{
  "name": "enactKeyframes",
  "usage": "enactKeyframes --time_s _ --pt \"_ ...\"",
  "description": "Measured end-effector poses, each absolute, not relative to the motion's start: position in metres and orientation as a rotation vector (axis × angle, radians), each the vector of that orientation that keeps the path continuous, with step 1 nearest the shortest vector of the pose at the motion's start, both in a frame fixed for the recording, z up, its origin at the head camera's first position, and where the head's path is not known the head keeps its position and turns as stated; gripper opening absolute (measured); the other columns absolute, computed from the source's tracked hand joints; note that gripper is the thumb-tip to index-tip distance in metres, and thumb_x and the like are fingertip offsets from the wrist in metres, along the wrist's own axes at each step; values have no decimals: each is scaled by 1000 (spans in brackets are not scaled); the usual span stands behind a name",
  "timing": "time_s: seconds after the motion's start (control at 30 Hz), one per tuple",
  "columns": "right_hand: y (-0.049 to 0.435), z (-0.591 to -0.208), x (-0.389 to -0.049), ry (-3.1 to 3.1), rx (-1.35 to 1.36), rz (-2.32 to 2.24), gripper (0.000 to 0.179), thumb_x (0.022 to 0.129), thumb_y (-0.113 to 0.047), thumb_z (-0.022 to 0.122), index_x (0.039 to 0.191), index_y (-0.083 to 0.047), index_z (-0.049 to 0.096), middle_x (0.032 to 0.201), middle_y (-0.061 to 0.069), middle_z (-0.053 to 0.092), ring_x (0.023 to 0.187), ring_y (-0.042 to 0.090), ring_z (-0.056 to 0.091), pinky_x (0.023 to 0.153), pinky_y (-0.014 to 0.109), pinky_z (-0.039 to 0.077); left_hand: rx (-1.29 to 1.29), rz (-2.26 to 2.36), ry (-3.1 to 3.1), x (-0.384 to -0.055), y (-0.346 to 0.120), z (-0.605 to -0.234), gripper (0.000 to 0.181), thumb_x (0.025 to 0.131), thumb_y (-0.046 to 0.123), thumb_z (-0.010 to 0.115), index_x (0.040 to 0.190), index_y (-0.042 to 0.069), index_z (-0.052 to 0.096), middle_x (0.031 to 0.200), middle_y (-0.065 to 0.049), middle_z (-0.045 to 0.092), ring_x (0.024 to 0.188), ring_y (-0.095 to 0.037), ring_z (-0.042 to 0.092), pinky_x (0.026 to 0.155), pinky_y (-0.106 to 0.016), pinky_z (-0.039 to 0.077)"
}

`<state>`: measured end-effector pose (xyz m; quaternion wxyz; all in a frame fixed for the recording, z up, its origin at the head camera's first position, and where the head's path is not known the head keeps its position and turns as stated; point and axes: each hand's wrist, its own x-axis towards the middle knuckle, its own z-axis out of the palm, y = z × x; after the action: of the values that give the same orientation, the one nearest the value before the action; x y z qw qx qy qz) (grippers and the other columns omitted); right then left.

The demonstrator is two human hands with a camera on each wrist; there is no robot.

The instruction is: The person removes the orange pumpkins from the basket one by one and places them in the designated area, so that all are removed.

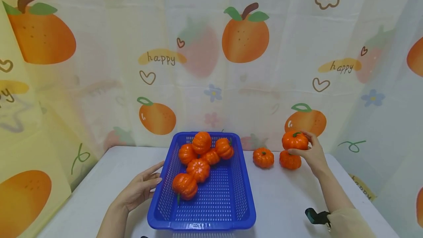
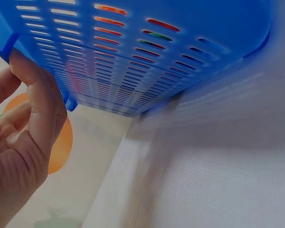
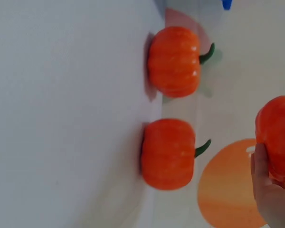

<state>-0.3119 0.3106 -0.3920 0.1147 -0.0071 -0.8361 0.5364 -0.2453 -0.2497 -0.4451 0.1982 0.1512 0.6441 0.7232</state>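
Note:
A blue plastic basket (image 1: pixel 214 214) stands on the white table with several small orange pumpkins (image 1: pixel 198 170) inside. My left hand (image 1: pixel 140 188) holds the basket's left rim, fingers bent at its edge. In the left wrist view, the hand (image 2: pixel 26 128) is at the rim beside the slotted wall (image 2: pixel 128 71). My right hand (image 1: pixel 314 155) grips a pumpkin (image 1: pixel 295 140) between thumb and fingers, raised above the table. Below it sits another pumpkin (image 1: pixel 290 161), partly covered in the head view. In the right wrist view, the gripped pumpkin (image 3: pixel 278 135) is cut off at the edge.
Left of the covered pumpkin, one more pumpkin (image 1: pixel 263 158) sits on the table (image 1: pixel 277 201), right of the basket. A dark green object (image 1: pixel 316 216) shows beside the right sleeve (image 1: pixel 350 223). A fruit-printed curtain (image 1: pixel 205 109) hangs behind the table.

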Motion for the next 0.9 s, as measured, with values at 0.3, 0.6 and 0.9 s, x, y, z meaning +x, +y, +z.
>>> enactKeyframes --time_s 0.3,0.6,0.9 --pt "338 -406 -318 -2424 -236 1509 94 87 -29 75 157 -11 15 160 21 21 136 38 32 101 42 45 416 2027 1804 -245 -249 -446 70 103 11 45 159 5 3 112 4 64 101 -8 70 88 -31 59" --pt "359 -428 -316 -2302 -517 1552 95 89 -31 72 159 -12 10 166 18 12 147 40 21 119 59 30 421 2028 1793 -245 -249 -445 70 103 11 45 159 4 2 113 4 65 101 -8 70 88 -30 59" --pt "372 -446 -312 -2224 -723 1619 97 89 -33 71 159 -10 8 166 22 9 149 45 17 120 59 27 420 2030 1791 -245 -249 -445 70 103 11 45 159 5 2 112 4 64 100 -7 69 87 -29 59"
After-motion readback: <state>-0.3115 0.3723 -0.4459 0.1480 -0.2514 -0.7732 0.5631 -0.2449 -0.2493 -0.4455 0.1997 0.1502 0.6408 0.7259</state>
